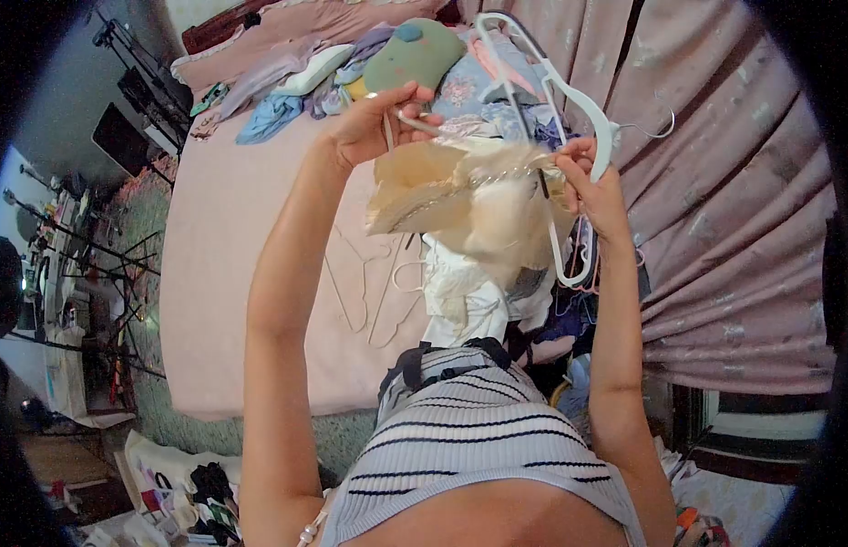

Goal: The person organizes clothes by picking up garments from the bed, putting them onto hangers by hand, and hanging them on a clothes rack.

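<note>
A thin cream garment (478, 196) with straps and a ruffled edge hangs stretched between my two hands, slightly blurred. My left hand (374, 128) is closed round one of its straps, at the upper left. At the right, my right hand (592, 187) grips the other end of the garment together with a white clothes hanger (602, 132), whose wire hook points right. The hanger stands upright on its side, one long bar passing by the cloth. Part of my right fingers is hidden by the hanger.
The pink bed (232, 301) lies below. On it are loose wire hangers (351, 292), white clothes (465, 305), a green pillow (410, 64) and piled clothing (278, 114). A pink curtain (724, 210) hangs close on the right. Tripods and stands (96, 264) fill the left side.
</note>
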Available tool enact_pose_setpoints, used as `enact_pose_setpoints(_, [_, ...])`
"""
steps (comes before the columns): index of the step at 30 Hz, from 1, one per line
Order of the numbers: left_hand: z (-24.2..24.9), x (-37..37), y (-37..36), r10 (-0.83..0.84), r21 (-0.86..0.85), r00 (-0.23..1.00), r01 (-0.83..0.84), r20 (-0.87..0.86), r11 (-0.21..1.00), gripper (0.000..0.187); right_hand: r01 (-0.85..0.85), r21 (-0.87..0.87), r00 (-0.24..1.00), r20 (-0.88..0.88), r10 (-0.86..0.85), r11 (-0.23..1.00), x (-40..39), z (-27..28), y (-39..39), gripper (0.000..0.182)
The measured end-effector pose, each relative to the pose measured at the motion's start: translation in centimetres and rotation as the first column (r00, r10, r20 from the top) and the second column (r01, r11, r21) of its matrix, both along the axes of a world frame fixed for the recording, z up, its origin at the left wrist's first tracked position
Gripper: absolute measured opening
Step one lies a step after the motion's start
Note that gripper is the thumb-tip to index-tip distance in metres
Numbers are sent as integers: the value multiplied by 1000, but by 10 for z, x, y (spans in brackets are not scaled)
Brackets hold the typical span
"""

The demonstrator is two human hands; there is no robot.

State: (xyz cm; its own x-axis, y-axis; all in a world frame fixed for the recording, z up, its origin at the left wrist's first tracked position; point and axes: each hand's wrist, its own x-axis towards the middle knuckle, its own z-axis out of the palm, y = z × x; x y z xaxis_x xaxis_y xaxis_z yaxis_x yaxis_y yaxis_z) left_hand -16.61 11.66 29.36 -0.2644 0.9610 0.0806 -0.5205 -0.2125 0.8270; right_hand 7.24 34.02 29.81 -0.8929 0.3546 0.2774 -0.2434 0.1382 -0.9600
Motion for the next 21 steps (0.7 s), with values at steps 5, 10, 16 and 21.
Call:
enact_pose_setpoints(5, [-31,22,-6,-338,-590,719,-124,-608,798,37,-337,-7,926,177,333,941,33,9,1,22])
enact_pose_setpoints(10, [-59,46,-9,-625,-748,415,-309,-662,587,39,-537,-105,695,507,510,837,44,11,-3,29])
enact_pose_setpoints(16, [-67,28,-16,-812,-810,158,-303,-562,502,36,-544,44,666,629,400,838,40,0,-15,13])
enact_pose_setpoints(21, [-69,16,-30,-715,-791,340,-304,-611,532,35,-569,40,661,615,429,821,36,-3,-23,12])
